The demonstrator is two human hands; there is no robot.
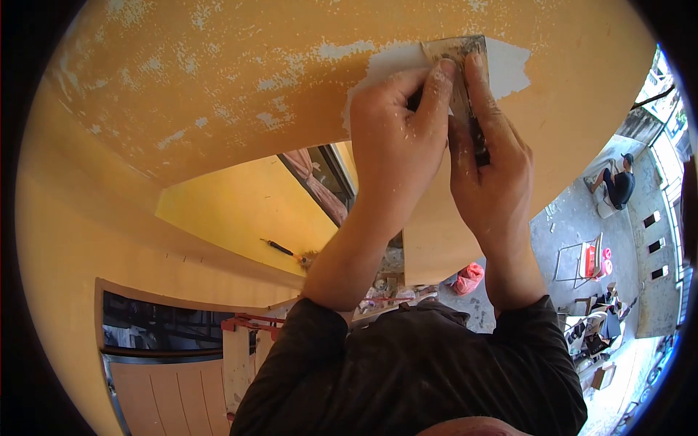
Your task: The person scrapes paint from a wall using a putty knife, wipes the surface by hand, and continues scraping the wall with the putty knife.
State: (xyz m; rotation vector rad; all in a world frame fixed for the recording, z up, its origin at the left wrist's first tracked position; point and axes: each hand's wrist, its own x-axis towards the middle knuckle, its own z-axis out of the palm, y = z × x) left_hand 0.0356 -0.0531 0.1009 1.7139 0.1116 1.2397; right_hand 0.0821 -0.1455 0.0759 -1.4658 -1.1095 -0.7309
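My right hand (502,163) is closed around the handle of a putty knife (471,43), with its index finger stretched along the blade. My left hand (407,109) pinches the blade's near side, its thumb pressed on the metal. The broad, stained edge lies against a white patch (511,67) on an orange-yellow painted surface (240,73) overhead. Around the patch the paint is worn off in many small white flecks. White specks dot both hands. The left hand's other fingers are partly hidden behind the tool.
A red and white ladder (236,363) stands at lower left. A brush-like tool with a dark handle (280,248) rests on a ledge. Below right are a pink bag (469,278), a folding chair (582,260) and a person (619,185) seated on a bucket. A pink curtain (316,182) hangs at a window.
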